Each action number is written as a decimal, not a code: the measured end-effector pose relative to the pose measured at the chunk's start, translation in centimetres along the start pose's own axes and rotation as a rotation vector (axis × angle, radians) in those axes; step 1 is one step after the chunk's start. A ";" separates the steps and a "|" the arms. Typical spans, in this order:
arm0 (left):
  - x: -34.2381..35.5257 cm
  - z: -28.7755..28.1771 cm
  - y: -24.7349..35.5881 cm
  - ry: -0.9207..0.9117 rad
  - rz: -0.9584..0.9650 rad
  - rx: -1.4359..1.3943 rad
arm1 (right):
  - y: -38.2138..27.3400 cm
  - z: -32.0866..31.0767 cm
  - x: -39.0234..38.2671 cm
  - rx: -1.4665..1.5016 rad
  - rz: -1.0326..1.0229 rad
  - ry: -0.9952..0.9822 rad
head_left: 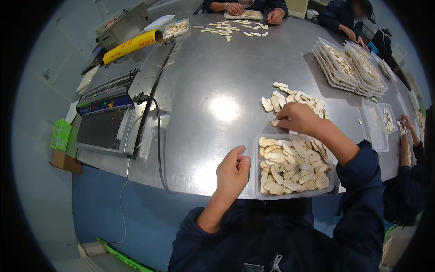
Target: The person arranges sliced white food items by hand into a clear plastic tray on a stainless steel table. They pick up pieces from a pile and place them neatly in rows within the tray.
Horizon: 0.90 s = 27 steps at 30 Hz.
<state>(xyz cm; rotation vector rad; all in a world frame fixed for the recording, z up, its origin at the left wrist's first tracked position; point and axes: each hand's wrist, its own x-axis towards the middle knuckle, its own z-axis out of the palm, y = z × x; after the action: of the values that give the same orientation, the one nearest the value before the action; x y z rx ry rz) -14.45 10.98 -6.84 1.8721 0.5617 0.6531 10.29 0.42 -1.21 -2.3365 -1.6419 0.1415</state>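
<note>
My right hand [294, 119] pinches a pale dried slice [274, 123] at the lower left of a loose pile of similar slices [317, 104], just above a clear plastic tray. That tray [293, 167], full of cream and tan slices, sits at the table's front edge. My left hand [232, 170] is beside the tray's left side, fingers loosely bent and apart, holding nothing that I can see.
Steel table [199, 90] bears a wrapping machine [108, 118] with a cable, a yellow roll [131, 47], stacked slice trays [344, 68] and an empty-looking tray [376, 124]. Co-workers handle slices at the far side [234, 8], back right [346, 27] and right [403, 136].
</note>
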 end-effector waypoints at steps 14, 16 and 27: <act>-0.1 0.0 -0.7 0.024 0.027 -0.093 | -2.0 -0.4 4.0 0.164 0.272 0.148; -0.3 -0.6 0.3 -0.021 -0.058 -0.233 | -4.1 -2.6 1.7 0.614 0.455 0.012; -0.6 -1.2 4.5 -0.406 -0.304 -0.466 | -9.9 -0.5 -9.9 0.608 0.087 0.178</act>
<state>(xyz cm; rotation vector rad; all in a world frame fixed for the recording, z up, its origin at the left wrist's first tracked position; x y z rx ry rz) -15.28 9.74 -2.36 1.3884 0.3754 0.1695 -2.00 -5.84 1.24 -1.8890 -1.1964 0.3795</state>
